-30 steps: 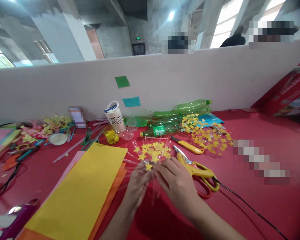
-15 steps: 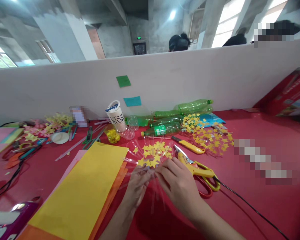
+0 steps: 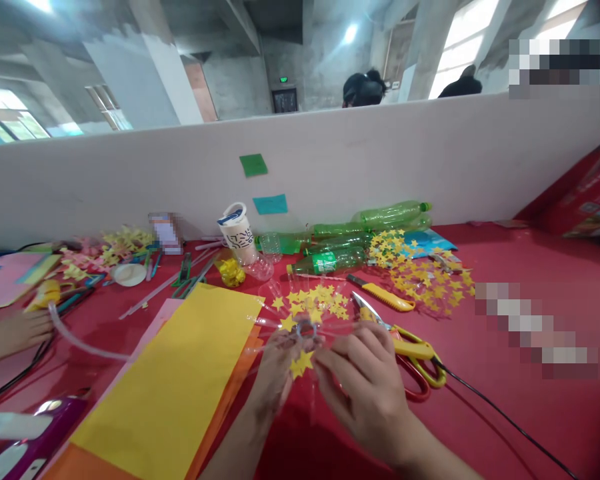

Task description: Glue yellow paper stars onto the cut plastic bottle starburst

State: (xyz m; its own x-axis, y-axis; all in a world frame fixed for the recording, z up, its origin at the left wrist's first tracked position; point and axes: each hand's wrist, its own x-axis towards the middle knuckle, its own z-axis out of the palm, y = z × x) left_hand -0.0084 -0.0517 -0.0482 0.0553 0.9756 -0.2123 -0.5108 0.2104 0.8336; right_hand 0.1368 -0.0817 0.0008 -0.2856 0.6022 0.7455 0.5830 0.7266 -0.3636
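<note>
My left hand [image 3: 275, 363] is closed on a clear plastic piece [image 3: 307, 328] with a round rim and thin strips fanning outward. Yellow paper stars [image 3: 320, 301] show among and behind the strips. My right hand [image 3: 367, 373] is beside it, fingers curled, fingertips close to small yellow stars [image 3: 301, 364] in front of the rim; whether it grips a strip is too small to tell. A yellow glue gun [image 3: 413, 348] and red-handled scissors [image 3: 415, 380] lie just right of my right hand.
Yellow paper [image 3: 175, 373] lies at left. Green bottles [image 3: 330, 260], a white cup [image 3: 237, 233], a cutter [image 3: 387, 295] and more stars [image 3: 433, 280] stand or lie behind. Another person's hand [image 3: 20, 330] reaches in from the left edge near a yellow object.
My right hand has shifted slightly right and down, opening a gap from my left. The plastic rim and front stars now show. Another person's hand has entered at left.
</note>
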